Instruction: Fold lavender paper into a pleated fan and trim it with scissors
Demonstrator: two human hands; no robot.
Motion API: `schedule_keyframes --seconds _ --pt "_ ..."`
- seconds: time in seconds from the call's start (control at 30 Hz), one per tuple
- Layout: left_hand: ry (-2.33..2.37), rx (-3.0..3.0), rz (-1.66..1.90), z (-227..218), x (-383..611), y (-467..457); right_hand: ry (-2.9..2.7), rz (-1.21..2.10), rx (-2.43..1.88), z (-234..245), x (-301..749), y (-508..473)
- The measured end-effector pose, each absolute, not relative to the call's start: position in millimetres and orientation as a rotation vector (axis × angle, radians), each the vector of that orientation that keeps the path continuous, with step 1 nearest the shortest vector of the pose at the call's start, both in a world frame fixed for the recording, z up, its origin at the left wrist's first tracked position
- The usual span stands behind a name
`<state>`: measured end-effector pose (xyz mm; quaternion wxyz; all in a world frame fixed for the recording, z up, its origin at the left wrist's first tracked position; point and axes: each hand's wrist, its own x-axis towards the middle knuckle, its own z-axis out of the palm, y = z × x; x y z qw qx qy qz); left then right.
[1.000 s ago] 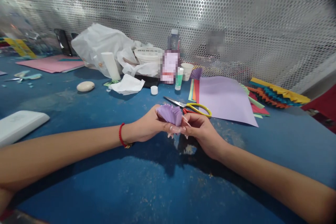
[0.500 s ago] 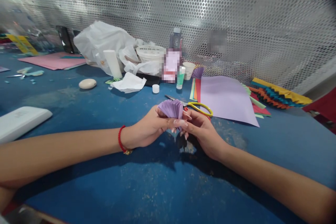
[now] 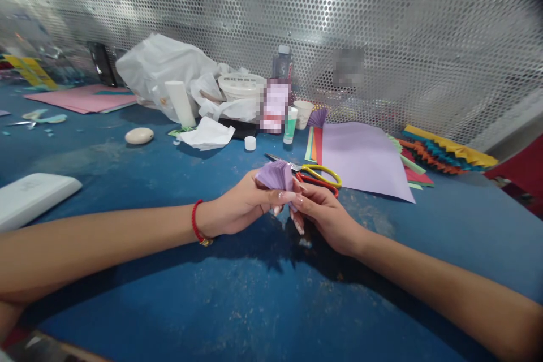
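A purple pleated paper fan (image 3: pixel 275 174) is pinched between my two hands above the blue table. My left hand (image 3: pixel 240 202), with a red cord at the wrist, is closed around its left side, thumb in front. My right hand (image 3: pixel 326 215) grips its lower right edge, the thumb meeting the left thumb; some of its fingers are hidden. Just behind the right hand lies a pair of scissors (image 3: pixel 319 174) with one yellow and one red handle. Farther right is a sheet of light purple paper (image 3: pixel 360 158) on other coloured sheets.
A glue tube (image 3: pixel 290 126), a paper cup (image 3: pixel 302 113) and another purple fan (image 3: pixel 317 117) stand behind. White plastic bags (image 3: pixel 165 70), a tissue (image 3: pixel 207 134) and an oval object (image 3: pixel 139 136) lie left. Folded coloured paper (image 3: pixel 449 150) is at right, before a perforated metal wall (image 3: pixel 254 5).
The fan's pleats look a little more pressed together in my hands. My right fingers have shifted slightly, and more of the scissors' red handle shows. The whole view has moved slightly.
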<state>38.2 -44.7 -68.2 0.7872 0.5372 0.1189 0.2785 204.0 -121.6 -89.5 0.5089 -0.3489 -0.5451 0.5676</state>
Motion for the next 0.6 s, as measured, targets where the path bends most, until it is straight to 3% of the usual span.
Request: schedule_keyframes --seconds 0.6 --pt "0.272 1.120 0.626 -65.4 38.5 -39.8 -1.353 1.277 -0.914 -84.9 202.7 -120.5"
